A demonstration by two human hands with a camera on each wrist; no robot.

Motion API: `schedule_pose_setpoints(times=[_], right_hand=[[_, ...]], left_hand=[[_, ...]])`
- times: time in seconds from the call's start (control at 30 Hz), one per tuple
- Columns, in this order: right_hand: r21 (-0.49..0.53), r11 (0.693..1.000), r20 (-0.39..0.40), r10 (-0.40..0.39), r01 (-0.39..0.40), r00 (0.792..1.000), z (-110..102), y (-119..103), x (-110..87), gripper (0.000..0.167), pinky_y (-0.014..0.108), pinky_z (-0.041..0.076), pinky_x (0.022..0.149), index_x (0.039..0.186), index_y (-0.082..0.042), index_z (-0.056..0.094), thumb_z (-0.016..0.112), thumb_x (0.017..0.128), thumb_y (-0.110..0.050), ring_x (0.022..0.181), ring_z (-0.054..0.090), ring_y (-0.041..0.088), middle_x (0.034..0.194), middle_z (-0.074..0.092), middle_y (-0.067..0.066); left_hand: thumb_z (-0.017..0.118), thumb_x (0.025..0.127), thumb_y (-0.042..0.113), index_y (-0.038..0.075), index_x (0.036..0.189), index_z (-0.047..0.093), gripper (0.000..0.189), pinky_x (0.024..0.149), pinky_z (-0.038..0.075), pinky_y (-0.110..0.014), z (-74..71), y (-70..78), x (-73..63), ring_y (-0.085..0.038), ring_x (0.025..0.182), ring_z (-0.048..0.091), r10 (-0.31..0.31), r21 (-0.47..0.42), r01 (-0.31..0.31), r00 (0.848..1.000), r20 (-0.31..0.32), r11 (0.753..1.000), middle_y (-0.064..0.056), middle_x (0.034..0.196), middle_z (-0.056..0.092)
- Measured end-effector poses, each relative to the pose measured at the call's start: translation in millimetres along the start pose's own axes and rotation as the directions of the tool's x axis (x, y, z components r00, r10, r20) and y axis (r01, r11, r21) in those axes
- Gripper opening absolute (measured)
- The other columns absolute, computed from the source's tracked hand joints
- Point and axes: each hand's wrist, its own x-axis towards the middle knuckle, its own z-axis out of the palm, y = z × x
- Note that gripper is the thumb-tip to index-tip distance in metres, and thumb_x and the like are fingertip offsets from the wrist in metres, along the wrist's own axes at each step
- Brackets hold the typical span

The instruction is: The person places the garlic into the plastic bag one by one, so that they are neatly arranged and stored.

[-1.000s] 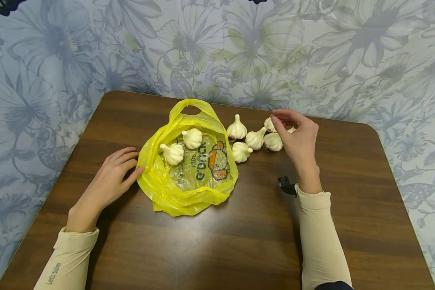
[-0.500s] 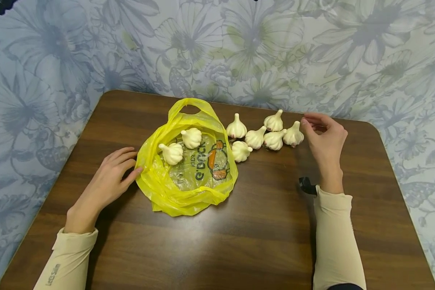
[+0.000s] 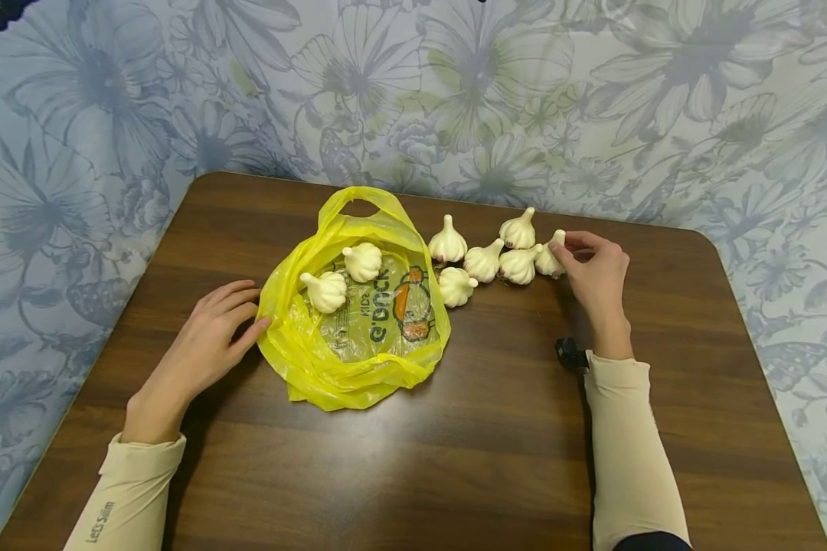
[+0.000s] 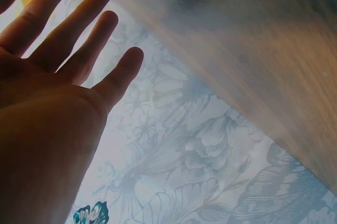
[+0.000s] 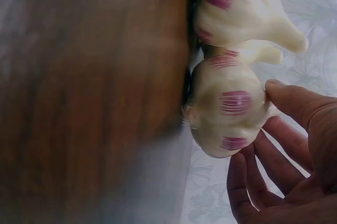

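My right hand (image 3: 598,277) pinches the rightmost garlic bulb (image 3: 548,262) near its neck, at the end of a loose group. In the right wrist view, the thumb lies on one side of this purple-streaked white bulb (image 5: 229,105) and the fingers on the other. Left of it stand several more bulbs, among them a garlic bulb (image 3: 518,265) close beside it. A yellow plastic bag (image 3: 358,383) lies with its mouth open; one garlic bulb (image 3: 363,262) and another garlic bulb (image 3: 325,292) are inside. My left hand (image 3: 203,348) rests at the bag's left edge, fingers extended.
The brown wooden table (image 3: 413,474) has rounded far corners. Behind it rises a floral-patterned wall (image 3: 413,92). A small black device (image 3: 572,356) sits at the right wrist.
My right hand first moved right past the group of bulbs, then came back left and took hold of the rightmost garlic bulb. The left hand and bag stay almost still.
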Motion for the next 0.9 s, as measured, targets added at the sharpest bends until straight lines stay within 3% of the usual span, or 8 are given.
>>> schedule_pose_setpoints(times=[0.2, 0.43, 0.6, 0.9], right_hand=[[-0.005, 1.000, -0.018, 0.004, -0.004, 1.000, 0.4, 3.6, 0.7, 0.025, 0.006, 0.046, 0.071, 0.113, -0.008, 0.083, 0.079, 0.097, -0.026, 0.072, 0.056, -0.020, 0.104, 0.080, 0.018], [-0.024, 1.000, -0.063, 0.004, -0.005, 0.998, -6.9, 1.2, 4.4, 0.027, 0.010, 0.051, 0.082, 0.114, -0.009, 0.083, 0.078, 0.097, -0.030, 0.075, 0.056, -0.020, 0.104, 0.081, 0.017], [0.012, 1.000, -0.123, -0.008, 0.010, 0.992, -16.3, -2.5, 5.8, 0.028, 0.002, 0.051, 0.074, 0.112, -0.007, 0.083, 0.078, 0.097, -0.029, 0.077, 0.060, -0.016, 0.103, 0.080, 0.019], [0.018, 1.000, -0.142, -0.008, 0.010, 0.990, -23.0, -8.2, 5.5, 0.027, 0.001, 0.050, 0.072, 0.111, -0.009, 0.084, 0.078, 0.096, -0.031, 0.076, 0.062, -0.015, 0.100, 0.080, 0.019]], left_hand=[[0.080, 0.092, 0.011, -0.003, 0.109, 0.076, 0.023, 0.115, 0.036, -0.070, -0.3, 1.1, 0.5, -0.048, 0.136, 0.051, -0.002, 0.003, 0.002, 1.000, 0.007, 1.000, -0.029, 0.129, 0.068], [0.080, 0.092, 0.011, -0.003, 0.108, 0.076, 0.022, 0.115, 0.037, -0.071, -0.8, 2.5, 0.2, -0.048, 0.136, 0.051, -0.001, 0.001, 0.001, 1.000, 0.005, 1.000, -0.029, 0.129, 0.069], [0.080, 0.092, 0.012, -0.003, 0.108, 0.076, 0.022, 0.114, 0.037, -0.070, -0.3, 2.6, 1.0, -0.048, 0.136, 0.052, 0.004, 0.002, -0.004, 1.000, 0.003, 1.000, -0.029, 0.129, 0.069], [0.079, 0.092, 0.012, -0.004, 0.108, 0.076, 0.022, 0.114, 0.038, -0.070, -1.4, 3.2, 1.1, -0.048, 0.136, 0.052, 0.004, 0.003, -0.004, 1.000, 0.007, 1.000, -0.030, 0.128, 0.069]])
